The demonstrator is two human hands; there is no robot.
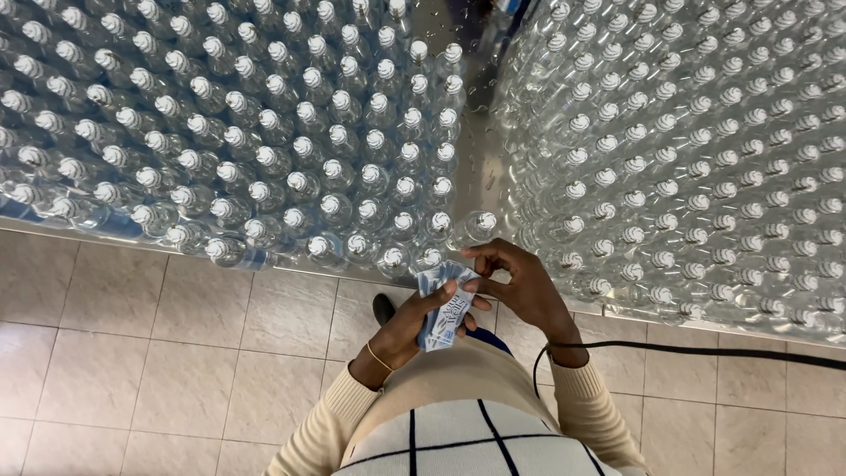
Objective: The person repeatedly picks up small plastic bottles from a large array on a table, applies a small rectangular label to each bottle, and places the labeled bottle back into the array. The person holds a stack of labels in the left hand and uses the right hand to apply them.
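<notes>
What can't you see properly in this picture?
Head view only:
- The labels: the left hand and right hand cover part of the stack, so how many there are is unclear.
- The bottles: only caps and shoulders show; the lower parts are hidden by neighbours.
- The black cable: cut off by the right edge.
- The shoe: mostly hidden behind the left hand.

narrow gap point(476, 159) between two packed bottle blocks point(264, 132)
</notes>
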